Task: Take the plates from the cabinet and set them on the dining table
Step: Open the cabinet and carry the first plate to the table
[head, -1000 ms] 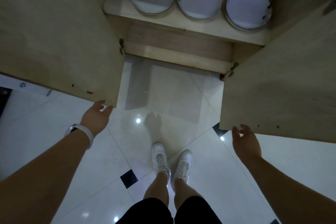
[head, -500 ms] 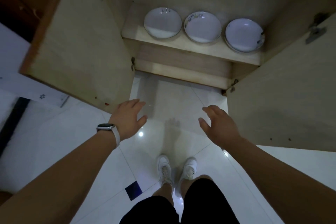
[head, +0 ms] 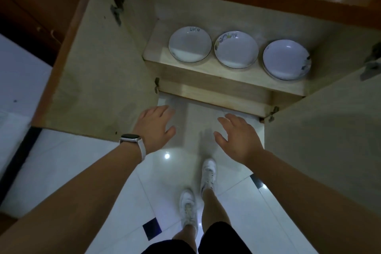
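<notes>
With both cabinet doors swung wide: left hand and right hand empty, fingers spread — three plates on the shelf just beyond the fingertips, untouched.

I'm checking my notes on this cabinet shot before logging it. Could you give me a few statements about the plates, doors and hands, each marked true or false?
1. Both cabinet doors stand open. True: the left door and the right door are swung out.
2. The left hand already grips a plate. False: it is empty, fingers spread, short of the shelf.
3. Three plate positions sit in a row on the shelf: left plate, middle plate, right plates. True.
4. The right plates are a single plate. False: extra rims show beneath, so it is a stack.
5. The right hand wears a watch. False: the watch is on the left wrist.
</notes>
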